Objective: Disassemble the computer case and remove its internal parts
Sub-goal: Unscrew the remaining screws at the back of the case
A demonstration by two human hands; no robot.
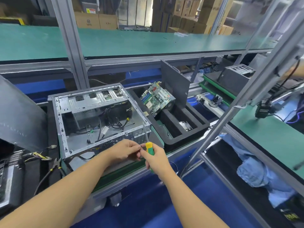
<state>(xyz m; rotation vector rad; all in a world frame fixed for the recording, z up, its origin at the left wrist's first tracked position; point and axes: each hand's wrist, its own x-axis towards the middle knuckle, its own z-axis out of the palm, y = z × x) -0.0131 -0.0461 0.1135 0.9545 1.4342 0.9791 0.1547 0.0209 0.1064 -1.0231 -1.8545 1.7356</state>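
An open grey computer case [65,129] lies on its side on the bench, with loose black cables [115,124] inside. My right hand [156,157] grips a green-and-yellow screwdriver [149,146] whose shaft points up along the case's near right corner. My left hand [127,150] is just left of it, fingertips pinching something small and pale that I cannot identify. A removed green motherboard [155,97] leans in a black foam tray [189,134] right of the case. A metal heatsink [185,125] lies in one tray slot.
A dark side panel [176,79] stands behind the tray. Pliers [56,162] and loose wires lie left of the case. Another case panel [18,116] leans at far left. Aluminium frame posts [230,111] cross on the right. Blue cloth [256,171] hangs there.
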